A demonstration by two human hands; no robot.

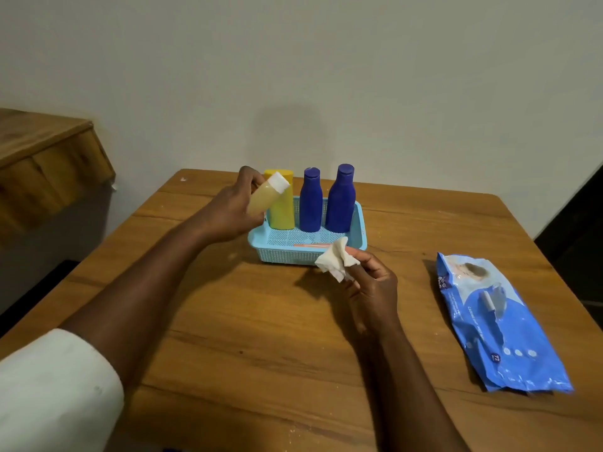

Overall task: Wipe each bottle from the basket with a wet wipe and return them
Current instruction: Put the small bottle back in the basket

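A light blue basket stands on the wooden table, holding a yellow bottle and two dark blue bottles, all upright along its far side. My left hand is shut on a small pale yellow bottle with a white cap, tilted and lifted just left of the basket, in front of the yellow bottle. My right hand pinches a crumpled white wet wipe in front of the basket's near right corner.
A blue pack of wet wipes lies flat on the table at the right. A thin orange-pink item lies on the basket floor. A wooden cabinet stands to the left, and the wall is close behind the table.
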